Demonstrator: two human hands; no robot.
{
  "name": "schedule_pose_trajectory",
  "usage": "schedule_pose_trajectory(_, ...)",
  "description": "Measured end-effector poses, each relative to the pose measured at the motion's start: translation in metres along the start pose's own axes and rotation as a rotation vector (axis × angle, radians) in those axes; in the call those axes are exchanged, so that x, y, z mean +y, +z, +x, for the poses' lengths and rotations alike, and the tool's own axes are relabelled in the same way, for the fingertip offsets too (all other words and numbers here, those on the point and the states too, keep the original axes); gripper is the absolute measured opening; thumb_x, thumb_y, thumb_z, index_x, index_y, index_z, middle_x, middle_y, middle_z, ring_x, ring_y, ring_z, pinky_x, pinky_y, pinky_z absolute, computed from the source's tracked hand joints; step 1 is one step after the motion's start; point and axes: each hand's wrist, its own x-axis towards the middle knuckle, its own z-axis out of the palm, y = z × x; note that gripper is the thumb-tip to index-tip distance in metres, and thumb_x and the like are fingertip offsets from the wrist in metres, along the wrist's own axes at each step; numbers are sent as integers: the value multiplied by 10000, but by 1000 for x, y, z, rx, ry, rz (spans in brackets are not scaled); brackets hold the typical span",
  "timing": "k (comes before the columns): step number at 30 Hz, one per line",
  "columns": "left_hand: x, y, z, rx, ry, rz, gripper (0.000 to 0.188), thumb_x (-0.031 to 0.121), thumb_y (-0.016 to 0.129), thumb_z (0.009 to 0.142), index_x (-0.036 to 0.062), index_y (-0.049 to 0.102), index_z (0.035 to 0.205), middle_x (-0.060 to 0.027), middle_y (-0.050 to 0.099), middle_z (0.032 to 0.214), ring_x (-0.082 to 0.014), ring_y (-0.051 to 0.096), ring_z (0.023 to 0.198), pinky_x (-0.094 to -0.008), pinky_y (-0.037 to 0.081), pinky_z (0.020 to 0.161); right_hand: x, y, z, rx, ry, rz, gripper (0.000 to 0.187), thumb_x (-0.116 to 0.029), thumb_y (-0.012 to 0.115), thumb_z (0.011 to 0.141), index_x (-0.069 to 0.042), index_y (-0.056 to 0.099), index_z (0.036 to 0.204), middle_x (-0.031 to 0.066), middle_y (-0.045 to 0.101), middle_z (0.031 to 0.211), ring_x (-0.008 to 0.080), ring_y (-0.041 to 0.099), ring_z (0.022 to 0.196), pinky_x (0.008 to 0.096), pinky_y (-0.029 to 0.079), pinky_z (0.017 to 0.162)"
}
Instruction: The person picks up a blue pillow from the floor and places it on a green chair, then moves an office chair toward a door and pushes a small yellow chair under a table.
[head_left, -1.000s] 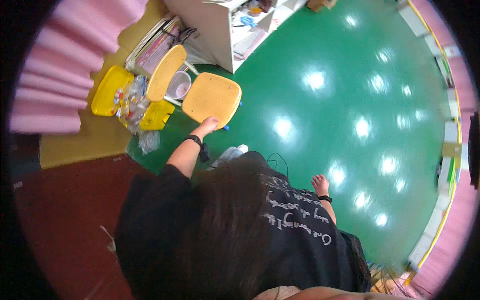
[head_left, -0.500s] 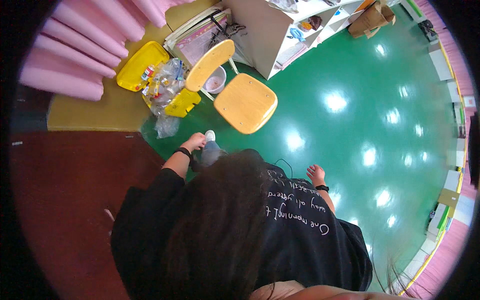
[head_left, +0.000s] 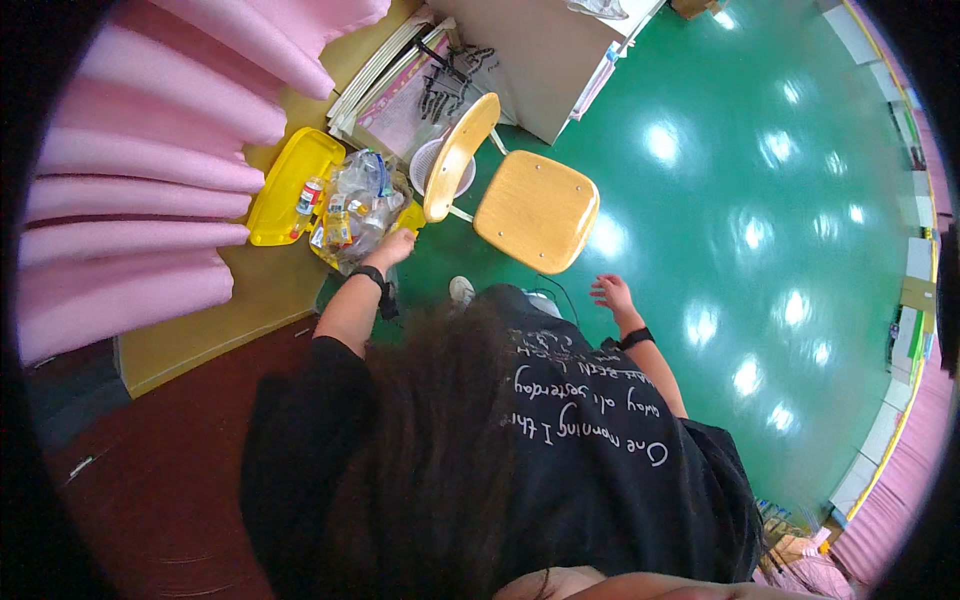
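Note:
My left hand (head_left: 396, 246) reaches out at the near right edge of a yellow box (head_left: 408, 217), its fingers curled together. From this angle I cannot tell whether it touches the box or holds anything. Clear plastic packaging (head_left: 366, 175) and bottles fill the box, and its yellow lid (head_left: 275, 195) stands tilted back behind them. A small bottle with a red and white label (head_left: 308, 196) rests by the lid. My right hand (head_left: 612, 293) hangs in the air below the wooden chair, fingers apart and holding nothing.
A wooden chair (head_left: 537, 208) stands just right of the box, with a white basket (head_left: 428, 166) behind its backrest. Boards (head_left: 385, 85) lean beside a white cabinet (head_left: 545, 70). Pink curtains (head_left: 140, 180) hang at the left, over a tan ledge (head_left: 200, 320). The floor is glossy green (head_left: 690, 240).
The view has shifted toward the box and chair. My left hand has moved forward to the box's edge. My right hand is still open and has come nearer the chair.

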Motion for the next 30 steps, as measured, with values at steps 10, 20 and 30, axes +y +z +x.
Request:
schedule_pose_trajectory(10,79,-72,79,107,288,-134,190,180,480,791,30,511,903,-87,562,799,-176,527,754,-291,415,692,-27,143,72,-153,-70,-230,253,-197,441,798,-25,497,973,88,575,822,162,572,660,274,461,527)
schedule_pose_trajectory(20,168,-75,194,-439,-58,-294,597,398,550,731,-36,350,1090,-170,538,933,-266,541,885,-353,426,755,-92,289,48,-149,-150,-227,260,-217,478,788,25,540,858,74,575,730,141,552,606,259,455,544)
schedule_pose_trajectory(30,138,-40,224,-217,144,-10,533,301,533,706,-112,393,1012,-272,523,948,-360,511,926,-377,400,797,-111,328,36,-201,218,241,618,-519,365,806,31,411,1085,204,541,938,248,579,747,319,480,622)
